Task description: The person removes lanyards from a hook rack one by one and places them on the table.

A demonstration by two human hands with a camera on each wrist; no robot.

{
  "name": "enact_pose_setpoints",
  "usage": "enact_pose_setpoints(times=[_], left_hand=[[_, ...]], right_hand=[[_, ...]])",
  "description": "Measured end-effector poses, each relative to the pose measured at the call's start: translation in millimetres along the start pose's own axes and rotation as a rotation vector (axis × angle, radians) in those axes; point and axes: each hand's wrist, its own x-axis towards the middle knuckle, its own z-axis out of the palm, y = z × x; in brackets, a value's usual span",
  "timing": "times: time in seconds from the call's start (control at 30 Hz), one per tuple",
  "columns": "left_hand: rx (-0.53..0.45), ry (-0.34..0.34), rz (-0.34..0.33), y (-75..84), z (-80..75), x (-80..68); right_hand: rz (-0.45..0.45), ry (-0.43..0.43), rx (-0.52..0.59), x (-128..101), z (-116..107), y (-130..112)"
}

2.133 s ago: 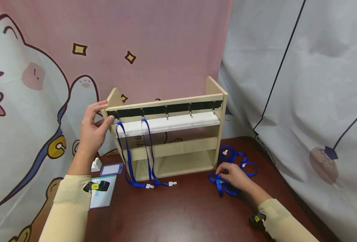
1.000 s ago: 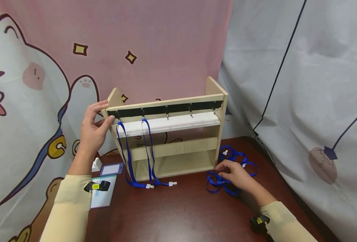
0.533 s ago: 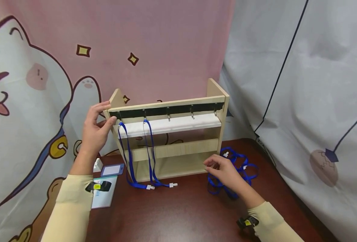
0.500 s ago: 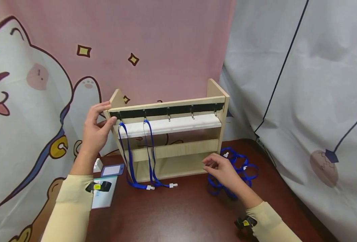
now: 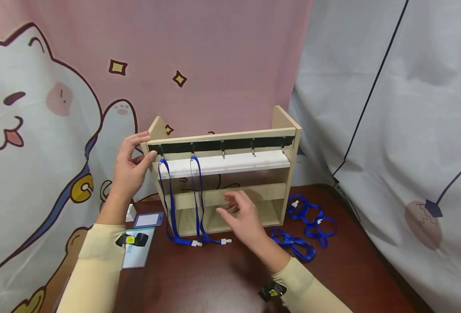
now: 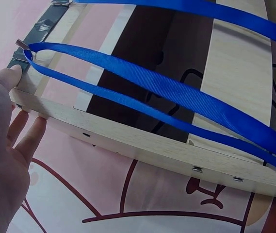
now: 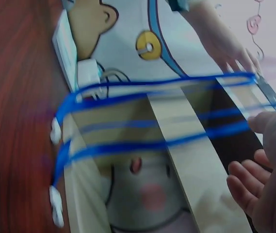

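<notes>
Head view: your left hand (image 5: 130, 167) braces the light wooden hook rack's (image 5: 230, 191) corner; your right hand (image 5: 243, 216), grip open and empty, hovers before it. Beside it, limp, slippery blue lanyards (image 5: 306, 224) lie on the tabletop; pinch one by its loop.

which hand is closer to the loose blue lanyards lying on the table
Right. The right hand hovers open before the rack, just left of the loose lanyards; the left hand holds the rack's far top-left corner.

You wore cream long sleeves (image 5: 97, 261) on both arms, with a small black-and-yellow wrist band (image 5: 130, 240) strapped just behind each bare grip.
</notes>
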Motion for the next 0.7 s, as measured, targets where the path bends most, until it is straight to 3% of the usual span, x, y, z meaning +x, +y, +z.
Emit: enact_pose_setpoints(times=[0.17, 0.37, 0.7], left_hand=[[0.013, 0.001, -0.003, 1.4, -0.3, 0.2], [0.003, -0.009, -0.010, 0.4, -0.2, -1.1], [-0.013, -0.009, 0.004, 0.3, 0.0, 0.7]], right_hand=[[0.044, 0.012, -0.017, 2, 37, -7], [0.075, 0.086, -0.087, 3, 71, 0], [0.060, 0.230, -0.175, 9, 102, 9]])
